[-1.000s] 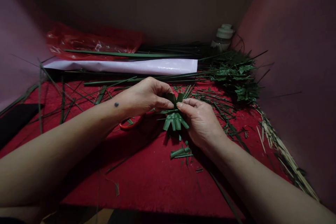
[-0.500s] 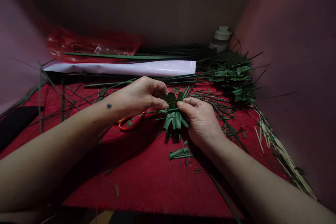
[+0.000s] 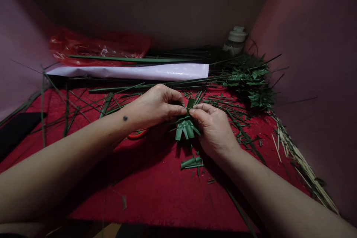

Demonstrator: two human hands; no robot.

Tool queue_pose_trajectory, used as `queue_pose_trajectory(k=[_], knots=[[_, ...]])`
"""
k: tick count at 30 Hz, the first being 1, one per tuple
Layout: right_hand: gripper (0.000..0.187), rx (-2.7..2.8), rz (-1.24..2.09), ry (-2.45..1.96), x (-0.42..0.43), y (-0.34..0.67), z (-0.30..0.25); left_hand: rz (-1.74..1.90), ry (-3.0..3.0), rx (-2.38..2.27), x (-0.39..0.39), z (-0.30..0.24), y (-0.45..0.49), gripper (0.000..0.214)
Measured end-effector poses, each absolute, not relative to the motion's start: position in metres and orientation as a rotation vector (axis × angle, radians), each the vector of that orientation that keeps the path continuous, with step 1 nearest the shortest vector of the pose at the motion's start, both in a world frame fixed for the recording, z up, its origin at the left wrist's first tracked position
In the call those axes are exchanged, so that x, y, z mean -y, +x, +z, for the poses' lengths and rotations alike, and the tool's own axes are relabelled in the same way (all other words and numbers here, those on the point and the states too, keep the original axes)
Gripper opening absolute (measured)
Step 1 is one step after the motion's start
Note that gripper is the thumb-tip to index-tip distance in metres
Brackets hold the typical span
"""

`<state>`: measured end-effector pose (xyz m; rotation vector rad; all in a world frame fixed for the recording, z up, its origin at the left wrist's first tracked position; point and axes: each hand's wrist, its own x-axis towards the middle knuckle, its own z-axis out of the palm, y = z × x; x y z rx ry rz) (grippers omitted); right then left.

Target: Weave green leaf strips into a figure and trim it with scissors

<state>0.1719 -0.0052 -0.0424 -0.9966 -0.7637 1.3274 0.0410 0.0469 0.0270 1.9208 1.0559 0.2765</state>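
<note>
A small woven piece of green leaf strips (image 3: pixel 185 129), with short cut ends fanning downward, is held up over the red tabletop (image 3: pixel 156 193). My left hand (image 3: pixel 164 105) pinches its upper left side between thumb and forefinger. From the right, my right hand (image 3: pixel 213 122) grips the same piece, thumb pressed on the front and fingers curled behind. One flat strip stands up between the two thumbs. Partly hidden under my left wrist is the orange handle of what looks like scissors (image 3: pixel 137 134). Rolled leaf offcuts (image 3: pixel 192 162) lie just below the piece.
At the back lie a white wrapped sleeve (image 3: pixel 139 72), a red plastic bag (image 3: pixel 95 48) and long leaf strips. Finished-looking leaf pieces (image 3: pixel 251 78) are heaped back right beside a bottle (image 3: pixel 234 41). Pale thin sticks (image 3: pixel 304 165) run along the right wall; a black object (image 3: pixel 21 132) sits left.
My left hand has moved slightly right, closer to my right thumb, and now covers the upper left strips of the piece. My right hand has stayed nearly still.
</note>
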Motion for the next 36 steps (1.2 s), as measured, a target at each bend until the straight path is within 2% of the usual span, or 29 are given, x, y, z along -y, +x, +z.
queue_pose_trajectory(k=[36], knots=[[0.010,0.926,1.084,-1.221,0.0109,0.1681,-0.0346,0.114,1.977,-1.089,-0.0551,0.0272,0.0433,0.014]])
